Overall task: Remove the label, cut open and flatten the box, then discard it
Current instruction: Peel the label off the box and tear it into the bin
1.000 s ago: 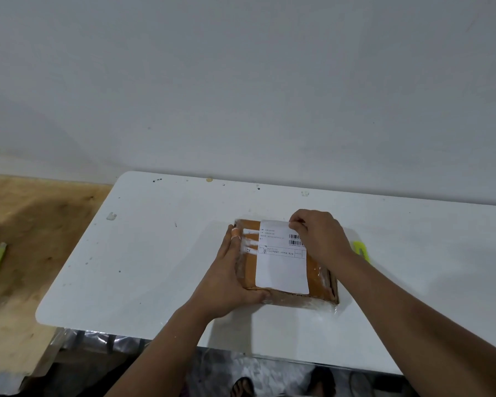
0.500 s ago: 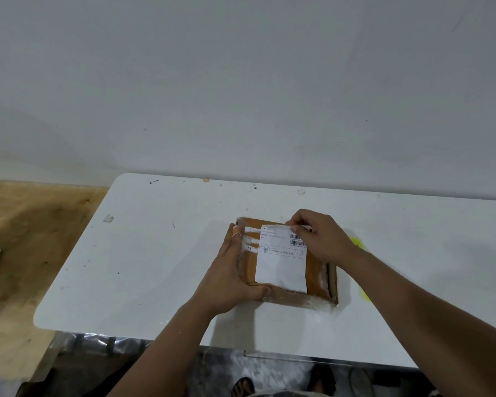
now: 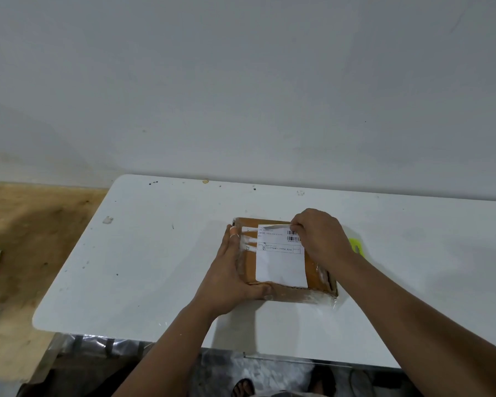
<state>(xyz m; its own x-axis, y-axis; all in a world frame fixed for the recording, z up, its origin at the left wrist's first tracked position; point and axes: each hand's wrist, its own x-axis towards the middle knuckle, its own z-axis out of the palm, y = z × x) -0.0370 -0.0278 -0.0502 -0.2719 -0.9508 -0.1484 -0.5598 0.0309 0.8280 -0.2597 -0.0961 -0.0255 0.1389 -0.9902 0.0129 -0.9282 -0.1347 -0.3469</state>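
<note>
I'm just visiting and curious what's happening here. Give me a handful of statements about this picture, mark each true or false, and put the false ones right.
1. The cardboard box lies on the white table. True.
2. The right hand pinches the far edge of the white shipping label. True.
3. The left hand is raised in the air, away from the box. False: it rests against the box's left side, with the thumb at the near edge.
4. The label is already fully off the box. False: only its far edge is lifted; the rest lies flat on top.
5. A yellow-green tool lies on the table behind the right wrist. True.
6. The box has been cut open and flattened. False: it is whole and wrapped in clear tape.
</note>
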